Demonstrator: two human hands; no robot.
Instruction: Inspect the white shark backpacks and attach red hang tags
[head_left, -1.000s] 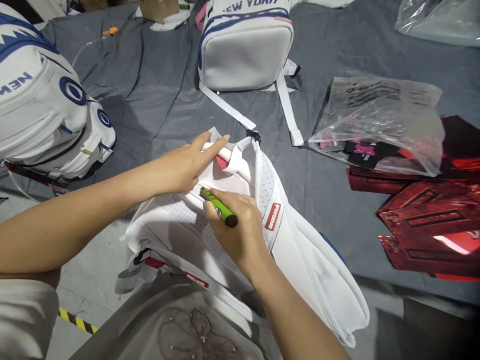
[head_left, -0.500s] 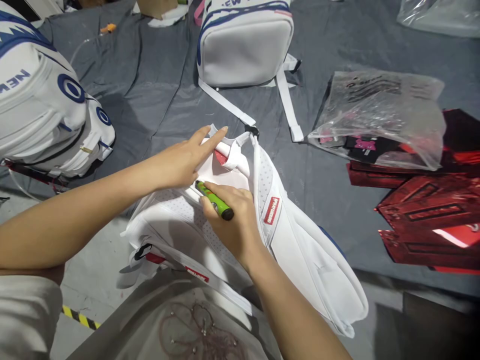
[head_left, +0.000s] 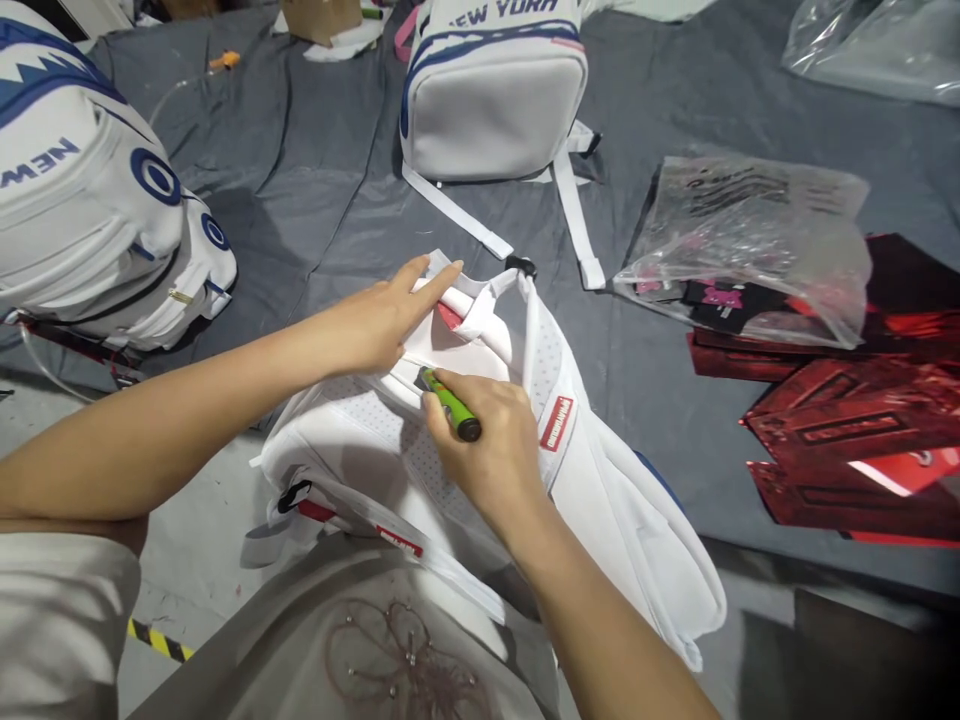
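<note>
A white backpack (head_left: pixel 615 500) lies against my body and the table edge, its straps and dotted padding facing up. My left hand (head_left: pixel 375 320) rests on its top end, fingers stretched out and apart near the hanging loop. My right hand (head_left: pixel 495 440) is closed around a green marker pen (head_left: pixel 454 405) with a black end. The pen's front end is at the white fabric just below my left hand; whether it touches cannot be made out. A red label (head_left: pixel 556 424) sits on the shoulder strap right of my right hand.
More white backpacks stand at the left (head_left: pixel 82 220) and at the back (head_left: pixel 495 115). On the right, a clear plastic bag (head_left: pixel 757 230) with dark and pink items lies by several red printed pieces (head_left: pixel 862 420). Grey cloth (head_left: pixel 300 220) covers the table.
My right hand and the marker pen have shifted slightly right along the fabric. My left hand keeps its place on the backpack. The whole view has moved a little.
</note>
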